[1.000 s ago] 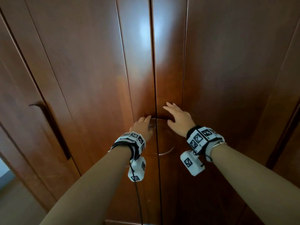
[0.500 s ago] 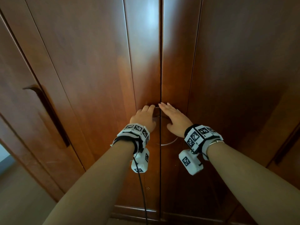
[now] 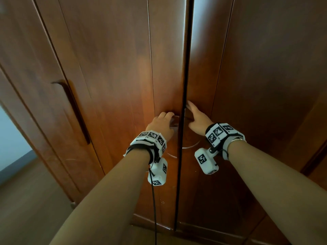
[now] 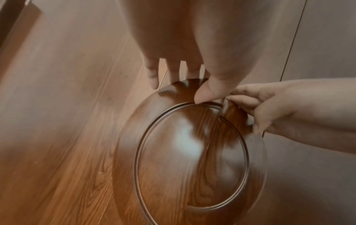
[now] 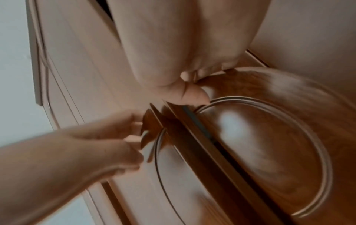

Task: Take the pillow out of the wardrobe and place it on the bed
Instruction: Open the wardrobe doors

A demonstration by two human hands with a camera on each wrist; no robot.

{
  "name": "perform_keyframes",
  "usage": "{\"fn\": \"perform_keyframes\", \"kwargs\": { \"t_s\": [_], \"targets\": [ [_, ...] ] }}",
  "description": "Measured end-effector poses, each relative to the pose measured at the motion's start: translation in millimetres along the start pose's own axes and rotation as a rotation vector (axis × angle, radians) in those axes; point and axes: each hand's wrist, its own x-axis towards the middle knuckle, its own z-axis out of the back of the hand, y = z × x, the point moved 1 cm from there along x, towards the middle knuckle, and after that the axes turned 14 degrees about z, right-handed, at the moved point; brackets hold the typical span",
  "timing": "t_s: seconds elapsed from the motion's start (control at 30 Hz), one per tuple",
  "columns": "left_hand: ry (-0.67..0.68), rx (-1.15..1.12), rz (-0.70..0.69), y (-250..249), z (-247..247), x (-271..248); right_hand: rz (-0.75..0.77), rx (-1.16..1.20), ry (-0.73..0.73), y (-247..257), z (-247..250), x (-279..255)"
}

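Since the frame 0.5 s back, a dark gap has opened between the 2 middle doors of the wardrobe (image 3: 113, 71), which were meeting flush then. I am seeing my left hand (image 3: 160, 125) curling its fingers (image 4: 174, 74) over the top rim of the left half of the round handle (image 4: 185, 153), thumb pressing on its face, so it is gripping that half. My right hand (image 3: 197, 121) is hooking its fingers around the inner edge of the right door (image 3: 265, 85) at the other half of the disc, thumb resting on the raised ring in the right wrist view. Both doors are standing only slightly ajar. I cannot see the pillow; the gap is showing only darkness. At far left, another door with a long dark handle (image 3: 76, 110) is staying closed beside the floor (image 3: 26, 200).
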Motion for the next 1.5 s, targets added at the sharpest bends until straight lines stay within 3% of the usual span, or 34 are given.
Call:
{"fn": "perform_keyframes", "kwargs": {
  "t_s": [0.2, 0.37, 0.8, 0.9, 1.13, 1.5],
  "targets": [
    [-0.037, -0.099, 0.001, 29.2, 17.5, -61.8, 0.182, 0.263, 0.01, 54.5, -17.1, -31.5],
    [-0.09, -0.1, 0.074, 63.1, 39.0, -122.9, 0.275, 0.429, 0.108, 105.0, -41.4, -73.0],
    [-0.325, -0.193, 0.431, 183.8, 104.6, -250.8, 0.54, 0.415, 0.408, 236.2, -141.1, -120.7],
    [-0.408, -0.184, 0.539, 215.6, 113.9, -265.5, 0.566, 0.353, 0.401, 254.9, -159.7, -116.9],
    [-0.585, -0.204, 0.752, 284.5, 140.2, -278.7, 0.553, 0.282, 0.302, 264.2, -178.7, -111.0],
    [-0.643, -0.345, 0.958, 340.2, 166.7, -273.8, 0.516, 0.267, 0.296, 247.8, -185.6, -108.9]
  ]
}}
